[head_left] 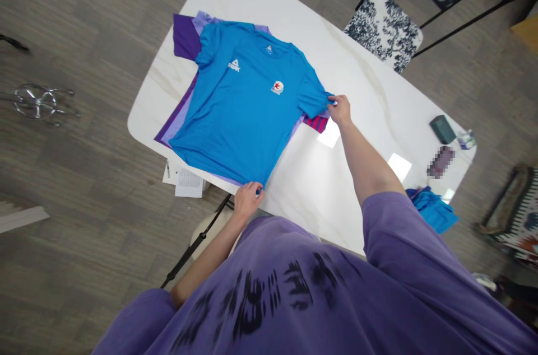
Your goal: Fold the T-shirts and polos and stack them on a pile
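A bright blue T-shirt (246,103) lies flat, front up, on the white table (370,92), on top of purple and lilac shirts (185,36) whose edges stick out beneath it. My left hand (247,199) pinches the blue shirt's bottom hem corner at the table's near edge. My right hand (339,110) is closed on the end of the shirt's sleeve. A pink-and-blue striped cloth (316,122) peeks out just under that sleeve.
A crumpled blue garment (432,209) lies at the table's near right edge. A dark green case (442,129), a blurred dark item (440,160) and a small bottle (465,140) sit at the right end. Patterned chairs (384,27) stand beyond; papers (185,178) lie on the floor.
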`<state>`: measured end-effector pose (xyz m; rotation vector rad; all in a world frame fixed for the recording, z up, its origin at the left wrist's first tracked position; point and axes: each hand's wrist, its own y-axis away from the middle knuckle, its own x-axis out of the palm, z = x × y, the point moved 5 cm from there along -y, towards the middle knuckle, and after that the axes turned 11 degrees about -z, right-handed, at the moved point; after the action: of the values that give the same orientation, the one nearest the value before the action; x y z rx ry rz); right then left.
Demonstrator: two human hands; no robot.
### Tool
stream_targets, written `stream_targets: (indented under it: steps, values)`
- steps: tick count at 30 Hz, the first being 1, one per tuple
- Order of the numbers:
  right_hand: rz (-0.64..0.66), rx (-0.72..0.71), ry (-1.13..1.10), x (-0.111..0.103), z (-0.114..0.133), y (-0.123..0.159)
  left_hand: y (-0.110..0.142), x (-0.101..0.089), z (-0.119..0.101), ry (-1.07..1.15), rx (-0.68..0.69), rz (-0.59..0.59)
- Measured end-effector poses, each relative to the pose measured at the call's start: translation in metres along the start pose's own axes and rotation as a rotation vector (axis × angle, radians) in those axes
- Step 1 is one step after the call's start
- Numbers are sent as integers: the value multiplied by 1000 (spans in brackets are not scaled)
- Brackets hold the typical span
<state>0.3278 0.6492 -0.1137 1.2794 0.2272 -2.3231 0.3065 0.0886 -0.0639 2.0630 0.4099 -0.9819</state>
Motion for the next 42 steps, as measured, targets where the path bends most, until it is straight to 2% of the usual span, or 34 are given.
stream_targets:
  steps: [3,6,10,13,18,24,27,29,31,32,34,37,39,41,42]
  values:
    - [12,9,-12,-14,-13,8,5,13,-22,-18,100,40]
    - [3,8,-55,-30,-44,15,11,34,-48,-47,189,116]
    - [-17,32,-101,-56,-115,28,21,73,-93,-71,288,252]
    - [-6,70,-94,-82,-183,43,32,115,-137,-67,346,358]
    - [6,129,-75,-149,-306,78,58,212,-233,-49,399,514]
    - [-60,209,-40,-254,-453,134,105,332,-369,-31,460,700]
    - [-108,243,-17,-301,-511,162,130,373,-433,-17,478,760]
    - [-137,259,-2,-324,-537,178,139,386,-468,-4,482,765]
    - [-179,259,30,-337,-549,191,131,380,-495,10,479,711]
    - [-202,249,56,-339,-549,195,118,370,-505,19,475,650]
    - [-227,207,96,-333,-535,197,69,333,-518,35,459,455]
    - [-147,113,57,-300,-487,185,-44,254,-525,32,408,82]
    - [-54,59,6,-270,-447,168,-126,208,-526,14,368,-97]
    - [12,37,-10,-242,-412,148,-199,177,-527,-18,347,-246]
    - [29,41,-5,-230,-399,138,-229,170,-529,-34,348,-283]
